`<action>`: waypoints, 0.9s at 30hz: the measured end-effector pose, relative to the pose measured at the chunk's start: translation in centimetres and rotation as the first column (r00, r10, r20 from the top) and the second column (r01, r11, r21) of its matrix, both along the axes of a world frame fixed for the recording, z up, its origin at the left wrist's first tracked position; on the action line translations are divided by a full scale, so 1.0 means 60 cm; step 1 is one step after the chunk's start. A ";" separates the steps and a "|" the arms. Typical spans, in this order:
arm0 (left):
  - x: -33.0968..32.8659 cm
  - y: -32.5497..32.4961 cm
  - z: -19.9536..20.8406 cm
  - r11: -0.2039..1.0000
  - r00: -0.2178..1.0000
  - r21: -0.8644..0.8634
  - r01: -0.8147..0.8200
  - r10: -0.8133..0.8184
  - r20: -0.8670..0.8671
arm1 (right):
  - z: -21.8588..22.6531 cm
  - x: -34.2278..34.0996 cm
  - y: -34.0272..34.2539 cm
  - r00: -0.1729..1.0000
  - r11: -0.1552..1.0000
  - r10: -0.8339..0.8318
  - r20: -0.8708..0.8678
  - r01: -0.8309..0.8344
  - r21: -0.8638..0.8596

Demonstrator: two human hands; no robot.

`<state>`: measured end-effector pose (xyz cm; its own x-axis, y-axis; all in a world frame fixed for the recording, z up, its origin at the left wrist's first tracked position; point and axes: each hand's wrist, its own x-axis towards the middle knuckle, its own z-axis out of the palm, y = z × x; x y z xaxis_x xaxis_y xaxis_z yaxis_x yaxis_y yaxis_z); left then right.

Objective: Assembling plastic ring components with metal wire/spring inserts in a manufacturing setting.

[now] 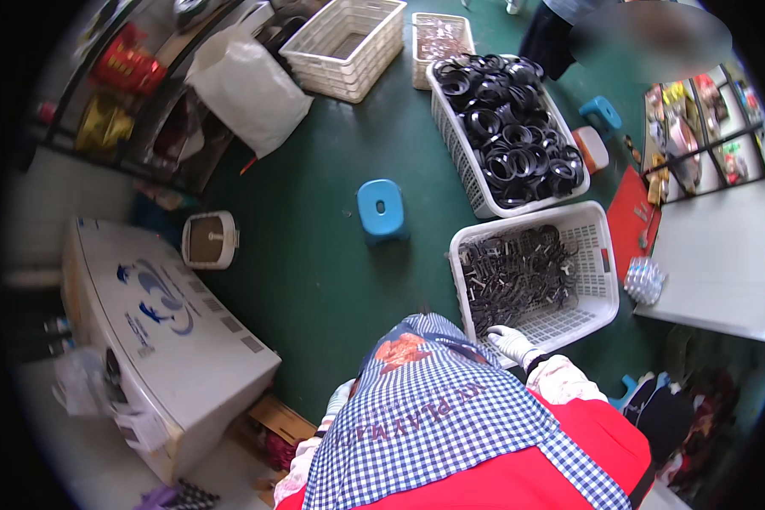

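Note:
My right hand (512, 342), in a white glove, is at the near rim of a white plastic basket (605, 293), its fingers closed over the edge. Small dark parts (518, 272), thin and tangled, lie heaped in this basket; their exact kind is too small to make out. My left hand (338, 399), also in a light glove, hangs at my left side, partly covered by my checked apron (433, 399). Its fingers are hidden, and no thing shows in it.
Beyond stands a white basket (478, 202) piled with black rings (510, 127). A blue stool (381, 208) is on the green floor, a large white carton (161, 314) at left. Stacked crates (348, 64), shelves (697, 136) and a person's dark trousers (548, 41) are farther off.

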<state>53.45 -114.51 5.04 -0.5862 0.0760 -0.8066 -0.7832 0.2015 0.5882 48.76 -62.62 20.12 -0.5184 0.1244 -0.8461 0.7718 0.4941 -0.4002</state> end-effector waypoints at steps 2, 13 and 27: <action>-0.119 0.005 0.006 0.982 0.983 -0.059 0.181 -0.183 -0.020 | 0.011 -0.024 0.007 0.997 0.995 0.063 -0.041 -0.060 0.079; -0.730 0.182 0.168 0.342 0.445 -0.458 0.821 -0.885 0.136 | -0.020 -0.323 0.045 0.924 0.933 0.355 -0.141 -0.359 0.003; -1.077 0.374 0.278 -0.131 -0.074 -0.625 0.770 -0.990 0.117 | 0.031 -0.469 0.065 0.956 0.960 -0.274 0.103 0.278 -0.023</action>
